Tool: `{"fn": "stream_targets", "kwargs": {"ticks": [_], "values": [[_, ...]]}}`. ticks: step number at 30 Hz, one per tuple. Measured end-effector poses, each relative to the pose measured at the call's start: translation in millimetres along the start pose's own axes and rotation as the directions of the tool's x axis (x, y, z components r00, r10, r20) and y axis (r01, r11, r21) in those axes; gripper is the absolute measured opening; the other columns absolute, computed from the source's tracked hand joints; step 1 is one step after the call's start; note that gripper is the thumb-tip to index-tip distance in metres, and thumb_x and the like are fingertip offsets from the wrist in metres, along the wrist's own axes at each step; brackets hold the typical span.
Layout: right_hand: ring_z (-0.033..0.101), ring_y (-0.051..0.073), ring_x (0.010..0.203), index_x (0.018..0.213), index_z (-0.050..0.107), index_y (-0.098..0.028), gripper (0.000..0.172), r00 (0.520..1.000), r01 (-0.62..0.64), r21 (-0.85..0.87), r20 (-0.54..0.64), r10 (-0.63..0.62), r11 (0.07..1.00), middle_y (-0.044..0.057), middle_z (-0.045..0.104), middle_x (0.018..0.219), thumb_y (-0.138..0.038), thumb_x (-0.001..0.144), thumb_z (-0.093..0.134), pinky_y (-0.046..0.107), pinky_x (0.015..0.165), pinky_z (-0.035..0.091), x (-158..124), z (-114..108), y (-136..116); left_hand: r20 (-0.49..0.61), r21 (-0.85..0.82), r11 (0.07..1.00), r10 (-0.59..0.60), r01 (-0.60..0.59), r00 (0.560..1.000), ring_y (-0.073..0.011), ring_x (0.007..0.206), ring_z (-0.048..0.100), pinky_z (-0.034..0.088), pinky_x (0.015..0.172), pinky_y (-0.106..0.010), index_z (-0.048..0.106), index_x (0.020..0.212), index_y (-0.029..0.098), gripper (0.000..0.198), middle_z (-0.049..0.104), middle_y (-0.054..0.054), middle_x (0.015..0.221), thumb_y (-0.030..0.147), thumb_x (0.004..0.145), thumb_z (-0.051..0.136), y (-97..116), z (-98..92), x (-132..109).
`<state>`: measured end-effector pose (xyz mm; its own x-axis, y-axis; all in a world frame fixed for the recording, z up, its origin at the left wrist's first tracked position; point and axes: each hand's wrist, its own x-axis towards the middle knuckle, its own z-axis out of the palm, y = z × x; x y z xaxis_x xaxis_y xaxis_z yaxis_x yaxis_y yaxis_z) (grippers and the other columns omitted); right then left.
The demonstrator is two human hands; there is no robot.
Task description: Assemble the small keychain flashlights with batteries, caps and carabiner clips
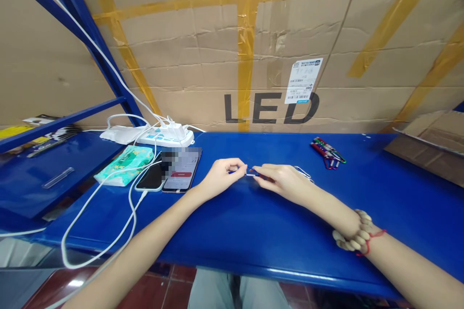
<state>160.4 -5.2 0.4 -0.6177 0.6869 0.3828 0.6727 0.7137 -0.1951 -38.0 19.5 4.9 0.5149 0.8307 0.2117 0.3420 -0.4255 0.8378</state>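
My left hand (pixel 225 175) is closed in a pinch on one end of a small blue-and-silver piece (pixel 251 174). At its other end, the fingers of my right hand (pixel 281 181) grip the same piece. Most of it is covered by my fingers, so its kind is unclear. Just behind my right hand lies a silver wire-like loop (pixel 303 173), partly hidden by the hand. Farther right, several carabiner keychains (pixel 326 153) in red, green and silver lie in a bunch on the blue table (pixel 232 231).
Two phones (pixel 181 174) (pixel 150 177) lie left of my hands, beside a green tissue pack (pixel 125 165). Behind them sits a white power strip (pixel 170 136); its white cable (pixel 64 241) loops over the front edge. An open cardboard box (pixel 427 142) stands right; a large carton (pixel 203 58) walls the back.
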Motion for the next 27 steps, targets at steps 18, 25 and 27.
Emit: {"fn": "stream_targets", "kwargs": {"ticks": [18,25,27], "values": [[0.053,0.015,0.046,0.076,0.053,-0.016,0.029,0.993,0.071,-0.269,0.111,-0.043,0.96,0.003,0.061,0.055,-0.03,0.095,0.035,0.026,0.05,0.029,-0.9,4.5,-11.9,0.281,-0.114,0.991,-0.041,0.076,0.959,-0.0065,0.049,0.03,0.024,0.047,-0.018,0.047,0.069,0.016,0.028,0.037,0.006,0.052,0.038,0.084,0.043,4.2,-5.4,-3.5],[0.058,0.017,0.05,0.085,0.056,-0.014,0.028,0.999,0.042,-0.33,0.042,-0.03,0.943,0.004,0.064,0.06,-0.031,0.094,0.036,0.027,0.051,0.032,-1.7,7.4,-15.3,0.299,-0.064,0.996,-0.042,0.064,0.953,-0.0063,0.049,0.031,0.026,0.048,-0.018,0.046,0.067,0.015,0.027,0.038,0.006,0.054,0.036,0.084,0.042,6.3,-9.2,-3.0],[0.06,0.017,0.055,0.096,0.057,-0.014,0.025,1.0,0.018,-0.248,-0.008,-0.02,0.969,0.005,0.066,0.068,-0.032,0.094,0.039,0.026,0.053,0.035,-1.3,6.7,-16.3,0.298,0.003,0.999,-0.033,0.033,0.954,-0.0065,0.051,0.032,0.027,0.05,-0.018,0.047,0.067,0.015,0.025,0.04,0.005,0.055,0.033,0.083,0.043,7.0,-12.5,-2.7]]}}
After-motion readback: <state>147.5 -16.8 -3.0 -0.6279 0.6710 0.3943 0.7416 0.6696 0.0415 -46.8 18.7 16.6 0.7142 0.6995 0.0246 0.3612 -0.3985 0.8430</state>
